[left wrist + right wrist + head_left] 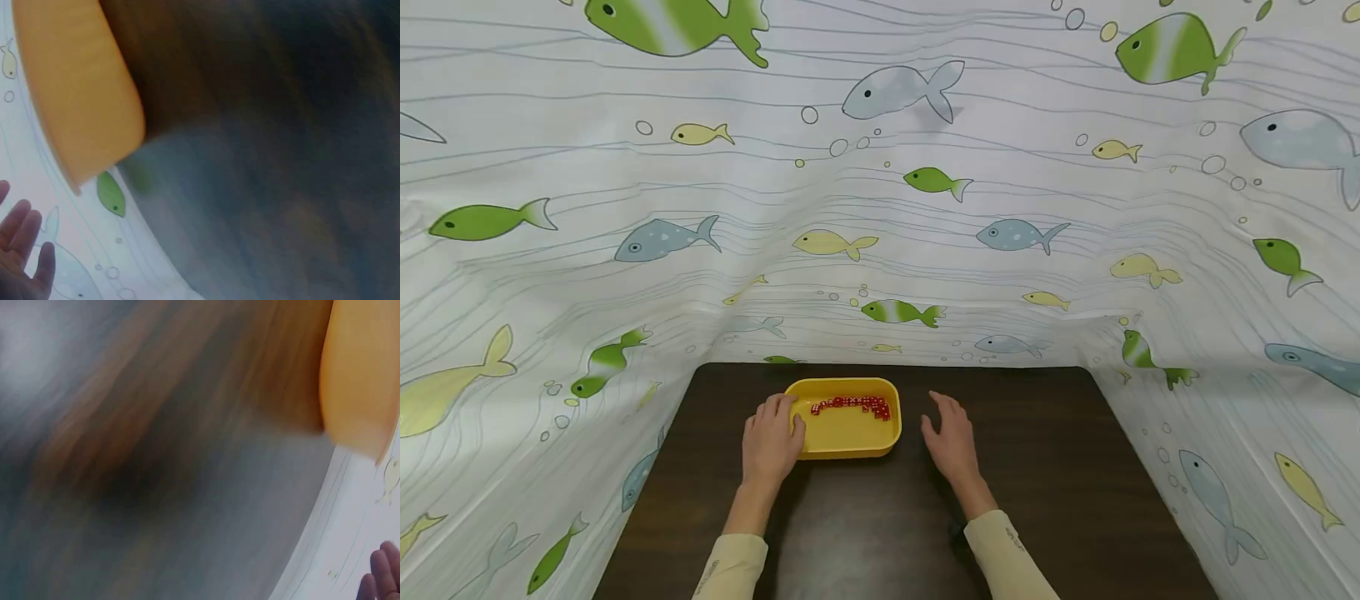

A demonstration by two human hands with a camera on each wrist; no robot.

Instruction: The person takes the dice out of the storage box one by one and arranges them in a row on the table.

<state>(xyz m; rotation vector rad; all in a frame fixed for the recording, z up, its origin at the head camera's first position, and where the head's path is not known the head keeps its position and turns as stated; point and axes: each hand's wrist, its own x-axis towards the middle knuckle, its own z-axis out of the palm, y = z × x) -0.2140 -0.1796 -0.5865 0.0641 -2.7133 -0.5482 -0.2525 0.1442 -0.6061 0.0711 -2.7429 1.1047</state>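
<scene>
Yellow, round-cornered tray [844, 439] near the worktop's [1052, 475] far edge holds red dice [838, 402]. Left hand [771, 437] and right hand [953, 442] are both released.

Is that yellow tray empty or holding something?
Holding something: red dice lie in a curved row inside the yellow tray.

In the head view both arms reach forward from the lower edge and slant toward each other, cream sleeves [730, 571] ending short of the bare wrists, with the left hand [771, 440] and right hand [952, 440] well apart. The left hand shows its back, fingers [770, 407] together and gently bent, thumb [798, 433] standing off on the inner side. The right hand tilts inward, thumb apart from its loosely curved fingers, of which the right wrist view catches only part at its lower corner.
</scene>
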